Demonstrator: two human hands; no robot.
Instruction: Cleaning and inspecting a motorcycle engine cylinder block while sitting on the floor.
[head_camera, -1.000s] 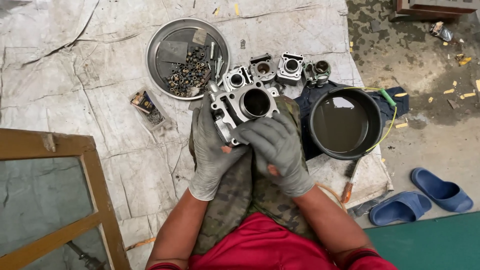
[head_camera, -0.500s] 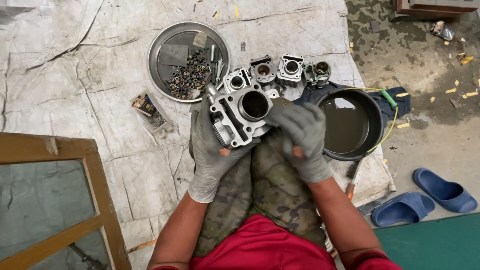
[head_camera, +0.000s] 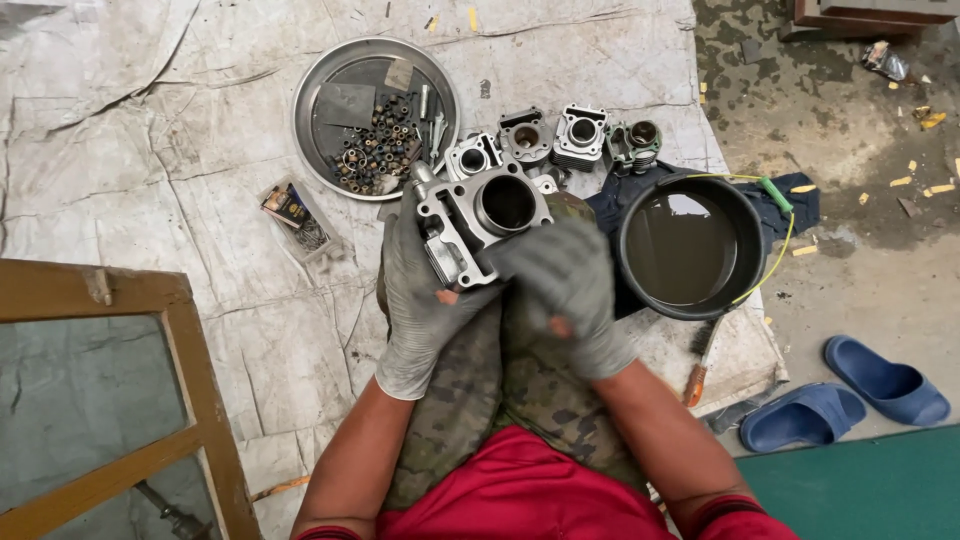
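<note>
Hands gloved grey | left hand (head_camera: 425, 300) wraps the engine cylinder block (head_camera: 480, 225) from beneath, over the lap | right hand (head_camera: 560, 285) curls against its near edge | small clear packet (head_camera: 295, 215) with dark-orange label lies left, below round metal tray (head_camera: 330, 165).

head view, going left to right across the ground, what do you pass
Wooden frame → small clear packet of parts → round metal tray of nuts and bolts → left hand under the engine cylinder block → right hand → black basin of dark liquid → blue slippers.
</note>
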